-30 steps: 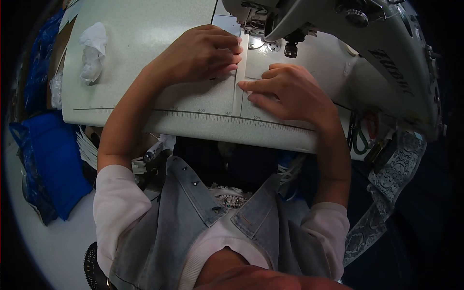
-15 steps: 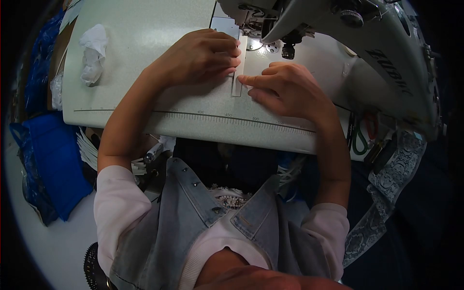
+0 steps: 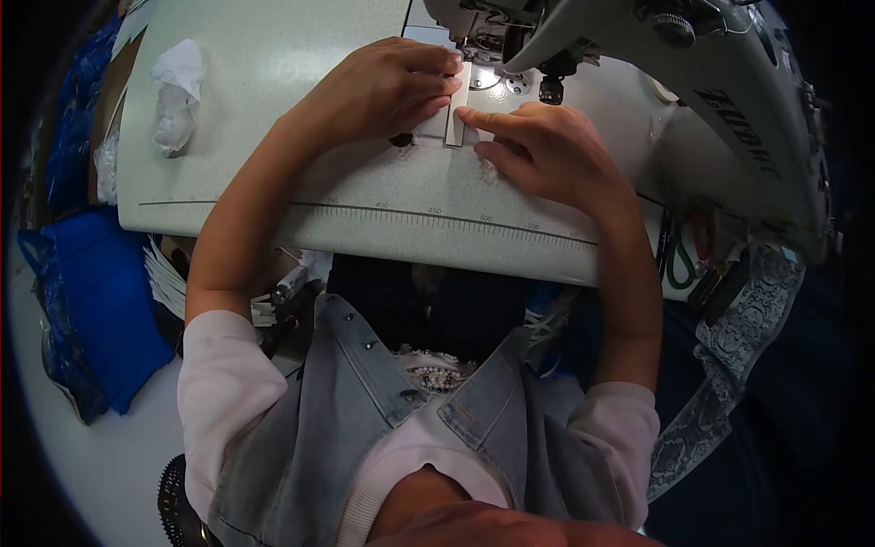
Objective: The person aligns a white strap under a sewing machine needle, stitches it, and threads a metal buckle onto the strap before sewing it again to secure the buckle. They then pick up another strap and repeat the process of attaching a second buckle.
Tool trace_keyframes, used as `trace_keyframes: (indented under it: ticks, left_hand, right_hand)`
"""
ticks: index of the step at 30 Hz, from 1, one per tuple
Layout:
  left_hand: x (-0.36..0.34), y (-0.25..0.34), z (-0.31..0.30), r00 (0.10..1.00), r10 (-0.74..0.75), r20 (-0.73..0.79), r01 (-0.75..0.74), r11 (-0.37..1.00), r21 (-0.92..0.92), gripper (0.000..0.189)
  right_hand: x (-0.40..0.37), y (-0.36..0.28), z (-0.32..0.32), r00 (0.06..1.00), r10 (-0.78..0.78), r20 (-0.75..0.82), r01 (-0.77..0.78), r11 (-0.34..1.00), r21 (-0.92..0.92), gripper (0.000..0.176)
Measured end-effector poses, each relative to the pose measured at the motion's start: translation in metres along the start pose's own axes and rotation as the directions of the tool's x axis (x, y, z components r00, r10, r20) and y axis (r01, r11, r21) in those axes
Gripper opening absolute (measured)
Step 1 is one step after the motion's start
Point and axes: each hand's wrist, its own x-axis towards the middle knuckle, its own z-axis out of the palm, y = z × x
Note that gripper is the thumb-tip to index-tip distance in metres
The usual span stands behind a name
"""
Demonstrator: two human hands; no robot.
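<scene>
A narrow cream strip [image 3: 460, 114] lies lengthwise under the needle area of a white sewing machine [image 3: 702, 100]; its material is hard to tell. My left hand [image 3: 396, 87] rests on the bed to the strip's left, fingers bent and close together, fingertips at its edge. From the right, my right hand [image 3: 551, 150] reaches in with the index finger stretched onto the strip near its lower end. The right thumb stands apart, and the other fingers curl under. What lies beneath the left palm is hidden.
Crumpled white material [image 3: 178, 96] lies at the bed's left. A printed ruler scale [image 3: 401, 212] runs along the front edge. Green-handled scissors [image 3: 679, 260] and patterned lace [image 3: 729, 337] are at the right. A blue bag [image 3: 105, 310] sits at the lower left.
The strip has slid away from me toward the needle, and less of its lower end shows. Both hands have moved forward with it.
</scene>
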Motion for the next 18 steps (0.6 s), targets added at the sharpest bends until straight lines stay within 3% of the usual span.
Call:
trace_keyframes:
  ticks: [4,7,12,18]
  left_hand:
    - [-0.0016,-0.0018,0.0010,1.000,0.015,-0.003,-0.015,1.000,-0.012,0.012]
    - [-0.0030,-0.0036,0.0007,0.994,0.109,-0.013,-0.109,0.994,-0.025,0.013]
    - [-0.0023,-0.0009,-0.0003,0.999,0.008,0.035,-0.008,1.000,-0.003,0.013]
    - [-0.0022,-0.0013,0.0013,1.000,-0.008,0.010,0.008,1.000,-0.017,0.014]
  right_hand:
    - [-0.0006,-0.0001,-0.0001,1.000,0.006,0.009,-0.006,1.000,-0.003,0.039]
    - [-0.0005,-0.0014,-0.0018,1.000,-0.001,0.011,0.001,1.000,-0.011,0.039]
    - [-0.0001,-0.0005,0.0008,1.000,-0.003,0.004,0.003,1.000,-0.020,0.040]
    - [0.0005,-0.0010,0.0009,1.000,0.012,0.005,-0.012,0.999,-0.037,0.043]
